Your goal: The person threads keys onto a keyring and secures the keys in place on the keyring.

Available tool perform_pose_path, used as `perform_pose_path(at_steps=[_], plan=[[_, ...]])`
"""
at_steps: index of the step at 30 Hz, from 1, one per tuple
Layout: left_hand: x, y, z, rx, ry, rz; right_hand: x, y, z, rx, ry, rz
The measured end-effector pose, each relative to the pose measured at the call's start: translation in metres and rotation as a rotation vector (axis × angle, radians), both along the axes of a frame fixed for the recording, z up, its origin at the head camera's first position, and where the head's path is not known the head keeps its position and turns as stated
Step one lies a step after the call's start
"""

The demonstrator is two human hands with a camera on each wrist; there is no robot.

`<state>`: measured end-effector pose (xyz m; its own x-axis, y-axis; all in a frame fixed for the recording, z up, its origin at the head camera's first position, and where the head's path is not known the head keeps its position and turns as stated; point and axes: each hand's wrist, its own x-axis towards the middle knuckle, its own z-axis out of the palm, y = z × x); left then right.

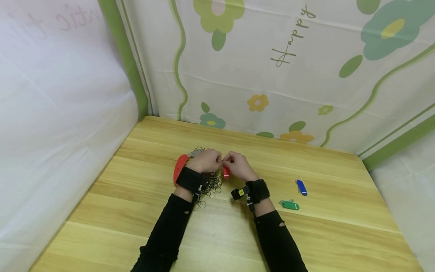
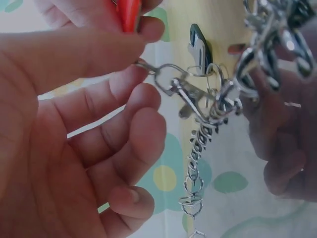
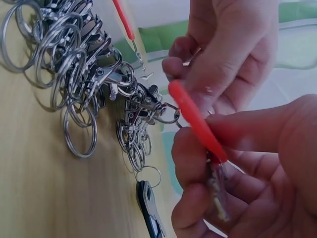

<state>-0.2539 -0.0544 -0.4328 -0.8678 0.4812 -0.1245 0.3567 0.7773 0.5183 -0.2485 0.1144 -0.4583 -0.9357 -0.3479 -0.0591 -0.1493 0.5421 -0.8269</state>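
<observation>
My left hand (image 1: 206, 161) pinches a metal ring (image 2: 168, 74) that links to a silver clasp (image 2: 190, 96) on the chain. Close to its right, my right hand (image 1: 238, 165) holds a red key tag (image 1: 226, 172) between thumb and fingers. In the right wrist view the red tag (image 3: 198, 121) is tilted, beside the ring at the left fingertips. Clasps and rings (image 1: 214, 183) lie bunched under and beside my left hand. A black and silver piece (image 3: 150, 208) hangs at or lies by a small ring. Whether the tag is joined to the ring I cannot tell.
A red curved piece (image 1: 180, 169) lies left of my left hand, with a grey part behind it. To the right on the wooden table (image 1: 340, 226) are a blue tag (image 1: 301, 187) and a green tag (image 1: 290, 205). A patterned curtain (image 1: 231, 83) stands behind the table.
</observation>
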Motion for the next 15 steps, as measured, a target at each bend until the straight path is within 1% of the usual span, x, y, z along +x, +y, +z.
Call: perform_pose_path(at_steps=[5,11,15], plan=[[0.0,-0.0007,0.0004,-0.008,0.019,-0.007,-0.0012,0.0004,-0.0022,-0.012,-0.018,-0.034],[-0.0005,0.0007,0.0005,-0.008,0.01,-0.018,-0.0019,0.0,-0.0031,-0.006,-0.034,-0.097],[-0.0006,0.0008,0.0,-0.023,-0.005,-0.023,-0.0015,-0.0003,-0.0025,0.003,-0.032,-0.082]])
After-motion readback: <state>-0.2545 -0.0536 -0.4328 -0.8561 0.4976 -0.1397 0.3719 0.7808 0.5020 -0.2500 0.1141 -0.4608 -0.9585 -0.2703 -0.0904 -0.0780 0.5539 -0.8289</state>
